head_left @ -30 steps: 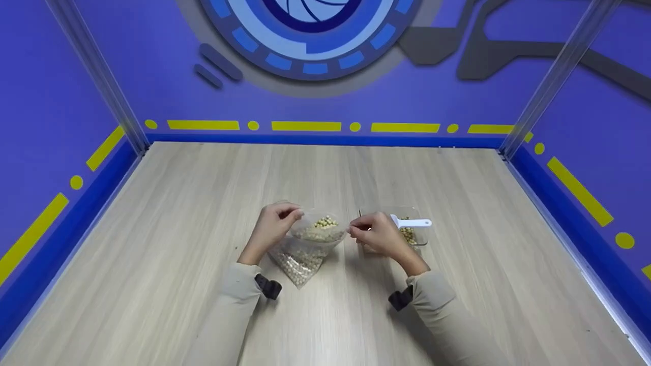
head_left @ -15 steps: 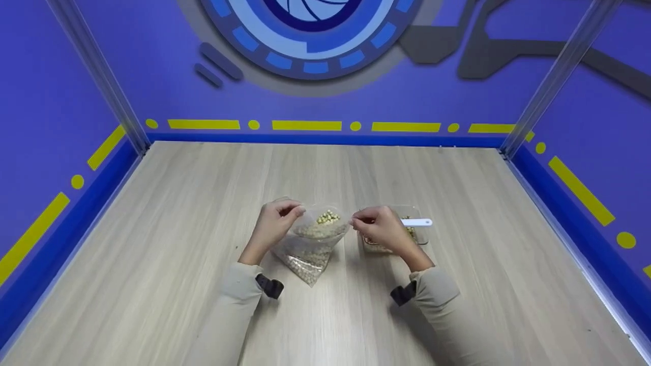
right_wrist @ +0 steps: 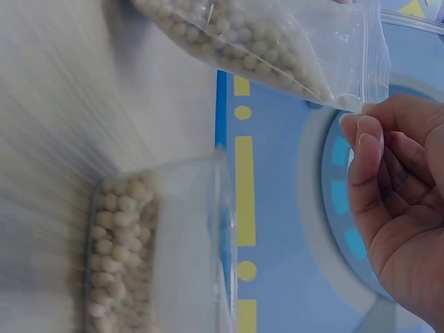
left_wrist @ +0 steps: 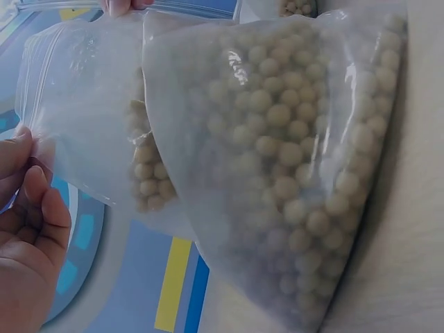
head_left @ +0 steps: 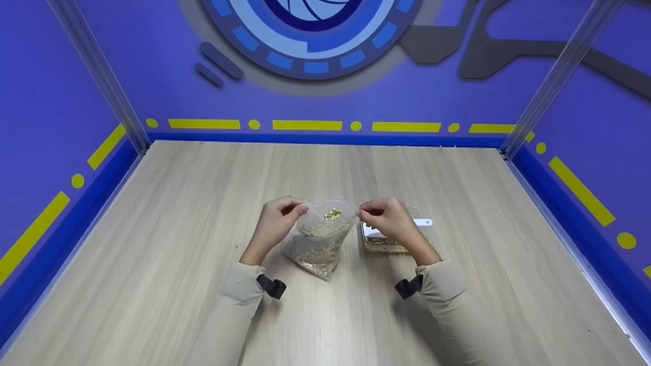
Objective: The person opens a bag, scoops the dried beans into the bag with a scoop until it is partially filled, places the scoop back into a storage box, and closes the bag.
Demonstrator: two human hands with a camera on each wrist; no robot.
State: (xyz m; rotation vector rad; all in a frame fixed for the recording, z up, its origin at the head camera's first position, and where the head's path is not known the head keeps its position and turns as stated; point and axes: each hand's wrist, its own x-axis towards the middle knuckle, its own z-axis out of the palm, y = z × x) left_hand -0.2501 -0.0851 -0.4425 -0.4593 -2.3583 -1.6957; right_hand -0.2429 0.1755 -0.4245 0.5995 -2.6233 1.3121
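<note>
A clear zip-top bag (head_left: 318,249) partly filled with round pale beans is held up by both hands, its lower corner toward me. My left hand (head_left: 273,229) pinches the left end of its top edge between thumb and fingers; the left wrist view shows this hand (left_wrist: 31,243) at the zip strip. At the opposite top corner, my right hand (head_left: 394,223) pinches the bag; its grip shows in the right wrist view, where the hand (right_wrist: 409,187) is at the right. The mouth gapes, and beans show inside. Whether the bottom touches the table is unclear.
Behind and below my right hand stands a clear rectangular container (head_left: 389,249) of similar beans, partly hidden. A white scoop (head_left: 422,222) lies across it, handle pointing right. The wooden table (head_left: 203,203) meets blue walls at the back and sides.
My right hand has moved right and farther from me, drawing the bag's top edge wider. The bag has swung right and its lower end has risen slightly. The left hand has barely moved.
</note>
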